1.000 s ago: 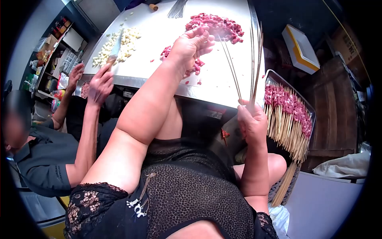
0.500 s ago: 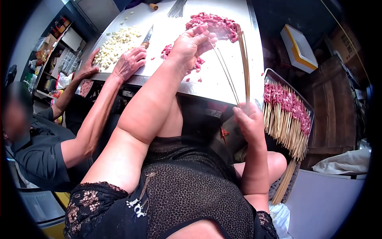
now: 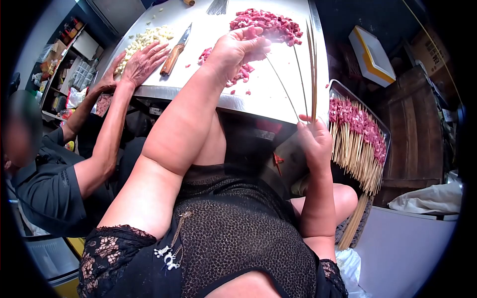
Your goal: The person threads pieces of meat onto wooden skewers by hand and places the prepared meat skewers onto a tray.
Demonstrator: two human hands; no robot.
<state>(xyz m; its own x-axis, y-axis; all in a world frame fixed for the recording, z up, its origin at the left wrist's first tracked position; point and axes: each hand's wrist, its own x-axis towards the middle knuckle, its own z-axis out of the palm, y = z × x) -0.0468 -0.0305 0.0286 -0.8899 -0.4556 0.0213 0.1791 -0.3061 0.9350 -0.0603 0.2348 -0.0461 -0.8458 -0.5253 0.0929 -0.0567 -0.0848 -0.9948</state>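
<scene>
My left hand [image 3: 238,48] is above the white table [image 3: 198,92], its fingers pinched on a small piece of meat [image 3: 252,33]. Behind it lies a heap of red diced meat [image 3: 278,24], and a smaller meat pile [image 3: 240,75] is beneath the hand. At the table's right front edge, my right hand [image 3: 315,138] is closed on the lower ends of several thin skewers [image 3: 313,74]. The skewers point up and away, two of them splayed toward the left. One of these has its tip close to my left hand.
A co-worker's hands [image 3: 141,62] rest by chopped white pieces [image 3: 149,39]. A knife [image 3: 174,57] lies beside them. Right of the table, a tray [image 3: 385,131] holds many meat skewers [image 3: 355,124]. Beyond are a white and yellow box [image 3: 372,55] and wire-like sticks [image 3: 217,7].
The skewers in my right hand have spread, with one apart from the bundle. The co-worker's hand has moved left off the knife, onto the white pieces, its fingers now spread.
</scene>
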